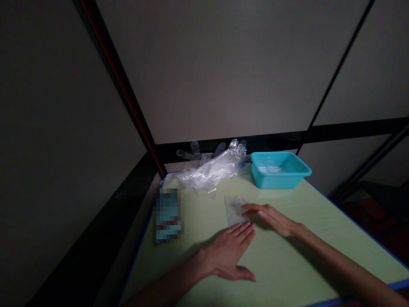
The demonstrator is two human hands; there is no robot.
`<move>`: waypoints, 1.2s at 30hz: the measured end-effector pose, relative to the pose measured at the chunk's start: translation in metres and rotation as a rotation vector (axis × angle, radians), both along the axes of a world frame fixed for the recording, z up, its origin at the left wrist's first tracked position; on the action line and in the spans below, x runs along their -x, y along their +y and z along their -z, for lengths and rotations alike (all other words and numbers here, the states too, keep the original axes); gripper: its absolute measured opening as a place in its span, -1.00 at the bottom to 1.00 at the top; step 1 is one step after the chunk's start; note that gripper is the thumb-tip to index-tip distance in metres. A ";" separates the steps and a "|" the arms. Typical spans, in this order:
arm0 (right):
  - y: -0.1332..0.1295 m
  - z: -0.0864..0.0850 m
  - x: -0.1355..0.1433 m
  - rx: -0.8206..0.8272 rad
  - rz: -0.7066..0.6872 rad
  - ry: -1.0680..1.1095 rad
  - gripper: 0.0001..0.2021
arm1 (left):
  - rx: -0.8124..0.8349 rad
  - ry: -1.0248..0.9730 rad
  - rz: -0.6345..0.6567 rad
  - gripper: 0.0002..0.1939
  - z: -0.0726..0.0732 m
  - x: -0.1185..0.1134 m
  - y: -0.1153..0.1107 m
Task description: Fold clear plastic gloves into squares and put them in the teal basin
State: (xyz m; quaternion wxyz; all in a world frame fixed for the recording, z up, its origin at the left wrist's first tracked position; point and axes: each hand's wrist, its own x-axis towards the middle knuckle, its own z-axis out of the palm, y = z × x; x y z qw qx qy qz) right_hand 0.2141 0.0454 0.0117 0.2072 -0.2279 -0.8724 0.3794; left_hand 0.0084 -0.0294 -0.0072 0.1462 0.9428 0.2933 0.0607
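A small translucent plastic piece [234,211], perhaps a folded disposable glove or a little bag, lies flat on the table in front of me. My left hand [228,251] rests palm down with its fingers stretched out, the fingertips at the near edge of the plastic. From the right, my right hand [271,217] reaches over the plastic's right side with fingers extended and slightly apart. I cannot tell whether those fingertips press on it. Behind the plastic is a loose pile of clear disposable gloves [211,170], some with their fingers spread up against the wall.
A turquoise plastic basin [279,180] stands at the back right, with something whitish inside. At the left edge lies a blurred-out phone-like object [168,215]. The pale green table [306,273] has a blue edge and meets panelled walls [223,76] behind and at left.
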 end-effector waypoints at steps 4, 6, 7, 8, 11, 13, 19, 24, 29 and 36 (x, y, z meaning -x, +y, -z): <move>0.001 0.017 -0.001 0.054 0.045 0.018 -0.54 | 0.018 -0.013 -0.006 -0.09 0.003 0.000 0.002; 0.004 0.024 0.000 0.042 0.061 0.033 -0.56 | 0.024 -0.013 0.001 -0.09 0.002 0.000 0.001; 0.005 0.025 0.000 0.029 0.065 0.038 -0.56 | 0.027 -0.014 0.003 -0.09 0.002 0.000 0.001; 0.005 0.026 0.000 0.012 0.067 0.039 -0.56 | 0.029 -0.014 0.004 -0.09 0.001 0.000 0.001; 0.004 0.026 0.001 -0.037 0.072 0.034 -0.56 | 0.032 -0.014 0.006 -0.13 0.000 0.000 0.001; 0.003 0.025 0.001 -0.061 0.078 0.026 -0.56 | 0.032 -0.012 0.016 -0.18 -0.001 0.001 0.001; 0.003 0.027 0.000 0.005 0.106 0.072 -0.61 | -0.016 -0.100 0.043 -0.29 -0.009 0.006 -0.001; 0.003 0.027 -0.003 -0.021 0.167 0.193 -0.70 | -0.133 -0.387 -0.250 -0.72 -0.004 0.019 0.013; -0.001 0.023 -0.004 -0.363 -0.010 0.010 -0.76 | -0.159 -0.450 -0.340 -0.85 0.008 0.033 0.029; -0.008 0.024 0.002 -0.629 -0.095 -0.142 -0.75 | -0.173 -0.226 -0.304 -0.70 0.006 0.030 0.025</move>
